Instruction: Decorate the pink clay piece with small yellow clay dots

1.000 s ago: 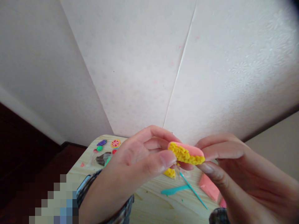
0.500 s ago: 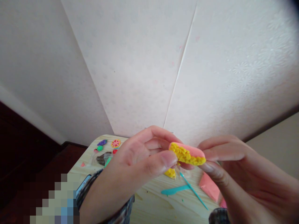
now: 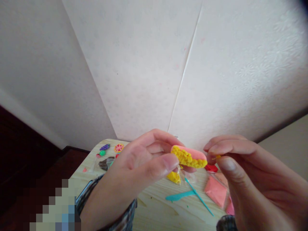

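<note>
Between the thumb and fingers of my left hand (image 3: 146, 160) is a pink clay piece (image 3: 196, 153), rounded and long, with bumpy yellow clay (image 3: 189, 158) covering its near side. My right hand (image 3: 243, 170) is just to the right, apart from that piece. Its thumb and forefinger pinch a tiny bit of yellow clay (image 3: 218, 157), mostly hidden by the fingertips. Below the hands, a yellow clay packet (image 3: 173, 177) lies partly covered by my left hand.
On the wooden table (image 3: 158, 213) lie a teal plastic knife (image 3: 179, 195), a thin teal stick (image 3: 199, 197) and a pink clay packet (image 3: 216, 191). At the far left are purple clay grapes (image 3: 105, 147), a round fruit slice (image 3: 118, 148) and a dark clay packet (image 3: 106, 163). A white wall (image 3: 144, 80) rises behind.
My right hand has come away from the pink and yellow piece, with a bit of yellow clay now showing in its pinch. My left hand has shifted slightly left with the piece.
</note>
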Tool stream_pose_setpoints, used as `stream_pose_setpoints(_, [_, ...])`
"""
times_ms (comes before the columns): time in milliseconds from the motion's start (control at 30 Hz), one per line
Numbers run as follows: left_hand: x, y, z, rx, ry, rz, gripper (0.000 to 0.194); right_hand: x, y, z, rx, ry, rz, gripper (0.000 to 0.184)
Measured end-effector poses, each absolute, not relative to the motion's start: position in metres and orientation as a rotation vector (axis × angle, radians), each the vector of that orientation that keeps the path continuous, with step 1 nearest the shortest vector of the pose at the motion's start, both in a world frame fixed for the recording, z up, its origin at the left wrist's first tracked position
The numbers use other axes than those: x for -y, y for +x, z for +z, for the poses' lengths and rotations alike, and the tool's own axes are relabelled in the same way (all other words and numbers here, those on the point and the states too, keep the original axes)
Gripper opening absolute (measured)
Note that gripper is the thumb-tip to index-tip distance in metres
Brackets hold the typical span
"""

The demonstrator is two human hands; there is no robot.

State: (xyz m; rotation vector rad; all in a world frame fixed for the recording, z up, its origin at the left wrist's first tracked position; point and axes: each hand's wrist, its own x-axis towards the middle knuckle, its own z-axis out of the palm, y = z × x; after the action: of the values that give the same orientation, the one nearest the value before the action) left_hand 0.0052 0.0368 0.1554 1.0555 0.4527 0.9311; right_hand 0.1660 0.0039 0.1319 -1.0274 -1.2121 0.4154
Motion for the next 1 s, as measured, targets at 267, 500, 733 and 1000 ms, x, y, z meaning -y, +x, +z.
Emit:
stream_pose_setpoints(267, [-0.037, 0.008, 0.159, -0.517, 0.974, 0.919, 0.002, -0.001, 0.181, 0.121, 1.197, -0.944, 0.506, 0.007])
stream_pose_setpoints(500, [-0.035, 0.007, 0.16, -0.524, 0.985, 0.912, 0.005, -0.002, 0.184, 0.123, 1.219, -0.849, 0.62, 0.006])
stream_pose_setpoints(733, [-0.036, 0.006, 0.162, -0.557, 1.01, 0.907, 0.003, 0.0, 0.186, 0.12, 1.245, -0.885, 0.598, 0.013])
stream_pose_setpoints(1000, [-0.036, 0.006, 0.16, -0.544, 1.011, 0.912, 0.003, 0.002, 0.188, 0.116, 1.244, -0.941, 0.576, 0.016])
